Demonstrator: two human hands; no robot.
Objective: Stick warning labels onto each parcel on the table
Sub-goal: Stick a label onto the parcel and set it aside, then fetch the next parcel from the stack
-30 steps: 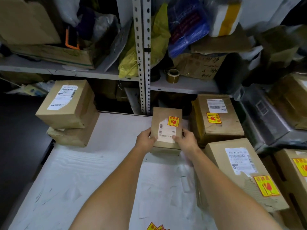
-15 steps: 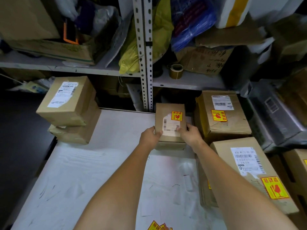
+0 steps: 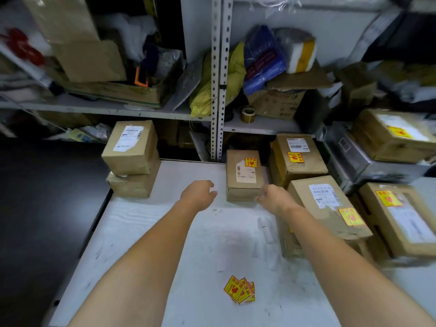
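Note:
A small brown parcel (image 3: 244, 175) with a white shipping label and a yellow warning label lies at the far edge of the white table (image 3: 151, 232). My left hand (image 3: 199, 194) hovers just left of it, fingers loosely curled, holding nothing. To the parcel's near right, my right hand (image 3: 273, 198) is also loosely curled and empty. A small stack of yellow warning labels (image 3: 240, 290) lies on the table near me. Two stacked parcels (image 3: 132, 159) at the table's far left show no yellow label.
Labelled parcels (image 3: 297, 159) crowd the right side, with a larger one (image 3: 328, 208) beside my right forearm and more (image 3: 405, 218) further right. Metal shelving (image 3: 219, 79) with bags, boxes and a tape roll (image 3: 247, 114) stands behind the table. Dark floor lies left.
Both hands have let go of the small labelled parcel and pulled back a little. The parcel stays at the table's far edge. The camera has tilted, showing the label stack.

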